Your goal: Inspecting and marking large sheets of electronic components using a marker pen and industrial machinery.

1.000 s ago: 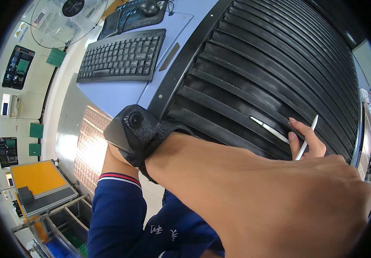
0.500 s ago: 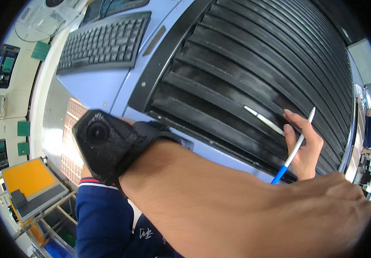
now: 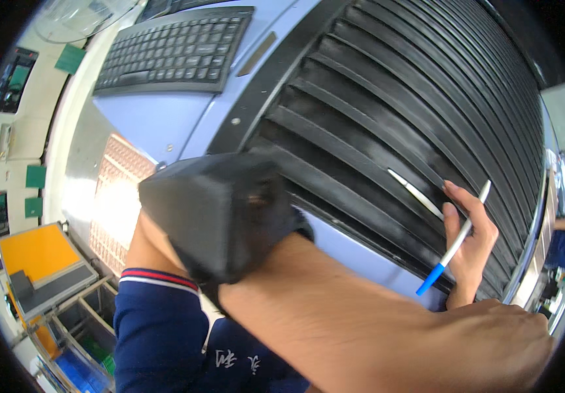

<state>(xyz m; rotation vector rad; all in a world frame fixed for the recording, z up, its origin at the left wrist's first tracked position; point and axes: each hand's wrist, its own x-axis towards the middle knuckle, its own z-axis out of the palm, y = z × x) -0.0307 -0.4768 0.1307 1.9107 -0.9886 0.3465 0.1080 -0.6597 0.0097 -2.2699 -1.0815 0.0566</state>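
Black ribbed cover (image 3: pixel 387 124) fills the upper right; bare ridges run to the top, bounded at left by a dark frame (image 3: pixel 279 82). Pale-blue desk (image 3: pixel 151 124) alongside carries a black keyboard (image 3: pixel 177 52). Left hand (image 3: pixel 492 337) close to lens, fingers hidden; grip cannot be told. Right hand (image 3: pixel 476 236): grip closed on a blue-ended white pen (image 3: pixel 464 234), tilted, upper end over the cover. Plain white pen (image 3: pixel 417 194) meets the thumb. Contact with ridges unclear.
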